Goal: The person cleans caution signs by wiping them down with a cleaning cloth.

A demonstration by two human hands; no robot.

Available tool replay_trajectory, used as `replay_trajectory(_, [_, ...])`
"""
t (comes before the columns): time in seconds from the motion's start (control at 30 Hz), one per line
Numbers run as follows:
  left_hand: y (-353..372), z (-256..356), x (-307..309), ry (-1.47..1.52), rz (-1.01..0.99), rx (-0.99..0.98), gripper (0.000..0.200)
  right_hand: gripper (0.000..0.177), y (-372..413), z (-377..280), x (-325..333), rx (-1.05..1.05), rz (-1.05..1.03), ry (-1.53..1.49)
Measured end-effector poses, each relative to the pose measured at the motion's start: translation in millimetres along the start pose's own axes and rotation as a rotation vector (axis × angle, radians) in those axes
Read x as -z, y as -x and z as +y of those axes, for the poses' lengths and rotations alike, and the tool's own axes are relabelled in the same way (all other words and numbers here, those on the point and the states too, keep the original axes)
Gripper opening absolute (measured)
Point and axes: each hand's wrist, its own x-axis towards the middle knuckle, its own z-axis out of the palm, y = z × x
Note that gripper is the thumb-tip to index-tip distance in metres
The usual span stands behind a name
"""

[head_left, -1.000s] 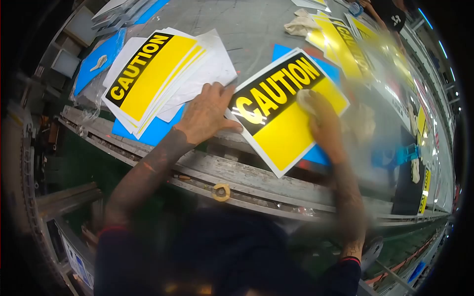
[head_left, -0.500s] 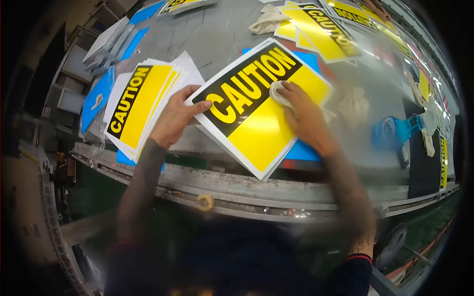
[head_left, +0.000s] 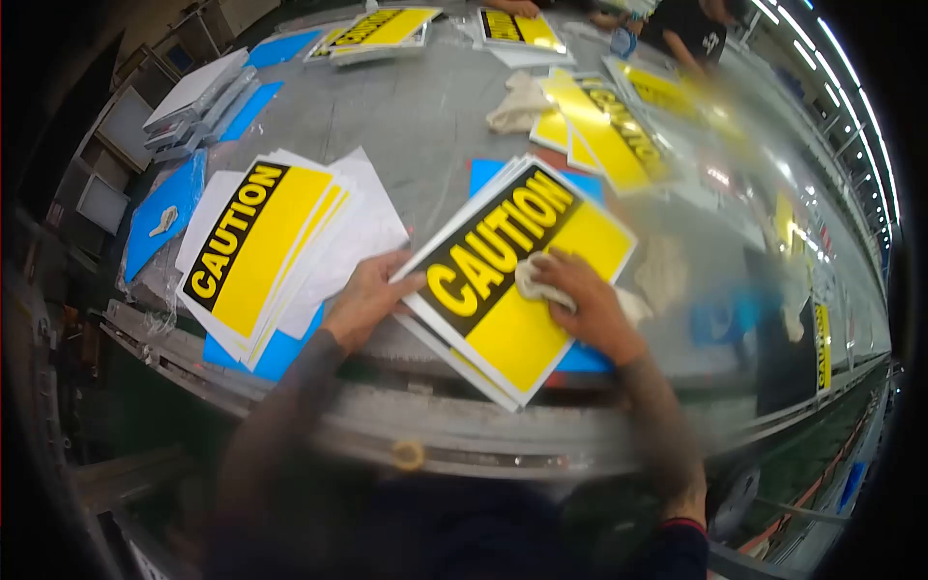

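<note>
At the near edge of a grey worktable (head_left: 406, 116), a yellow-and-black CAUTION sign (head_left: 517, 338) lies at a slant on top of other signs, whose pale edges show along its lower left side. A blue sheet (head_left: 585, 360) shows from under this pile at the top and at the right. The left hand (head_left: 365, 300) grasps the sign by its left corner, thumb over the face. The right hand (head_left: 585, 304) clutches a white cloth (head_left: 535, 280) against the sign's face, just below the lettering, where black meets yellow.

Left of the pile, a fanned stack of CAUTION signs (head_left: 275, 275) rests beside loose white sheets (head_left: 372, 217). Beyond the right hand lie more yellow signs (head_left: 619, 150), blurred by glare, with a crumpled off-white cloth (head_left: 519, 101) next to them. A yellowish ring (head_left: 408, 455) sits on the rail below the table edge. Across the table, a person in a dark shirt (head_left: 691, 29) leans over it.
</note>
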Motion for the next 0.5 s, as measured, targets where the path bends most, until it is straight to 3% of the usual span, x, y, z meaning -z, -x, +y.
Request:
replay_trajectory(0.03, [1.7,3.1,7.1,0.084,-0.085,0.019,0.043,0.049,-1.8,-4.3,4.3,-0.010,-0.042,-0.011])
replay_trajectory(0.17, [5.4,-0.2,15.5,-0.099,-0.010,-0.098,0.042,0.051,-7.4,-14.7,5.2,-0.045,-0.066,-0.083])
replay_trajectory(0.27, [-5.7,-19.4,14.5,-0.072,0.094,-0.162,0.037,0.050,-8.1,-16.5,5.0,-0.096,-0.059,-0.148])
replay_trajectory(0.4, [4.1,7.2,7.6,-0.346,0.261,-0.177,0.035,0.048,-11.1,-19.9,2.2,-0.105,-0.050,-0.152])
replay_trajectory(0.5, [8.5,23.4,7.0,-0.663,0.252,-0.217,0.034,0.049,-13.9,-19.5,3.2,-0.077,-0.038,-0.132])
